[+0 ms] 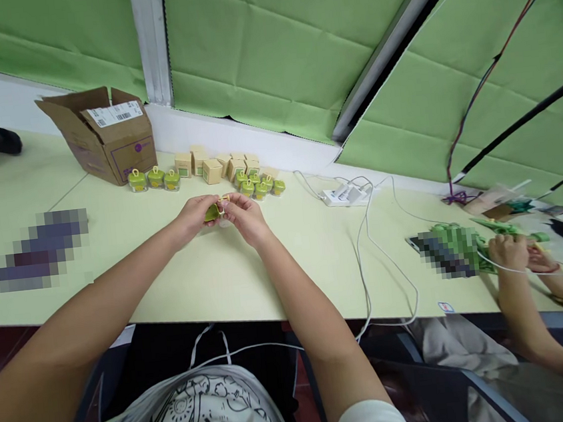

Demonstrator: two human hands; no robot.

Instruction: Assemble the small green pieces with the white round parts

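Note:
Above the table, in front of me, both hands meet on one small green-lidded jar (212, 212). My left hand (194, 218) is closed round its green part. With fingers pinched, my right hand (245, 217) grips the pale yellow loop on the jar; the fingers hide much of it. Similar clear jars with green lids and yellow loops (156, 177) stand in a row beyond my left hand. Another cluster of these jars (260, 188) sits just past my right hand. Several small tan boxes (212, 171) are grouped behind them.
An open cardboard box (128, 146) stands at the back left. A blurred-out dark object (39, 253) lies at left. White cables run from a power strip (345, 195) over the table's front edge. At right, another person's hands (512, 252) work with green items.

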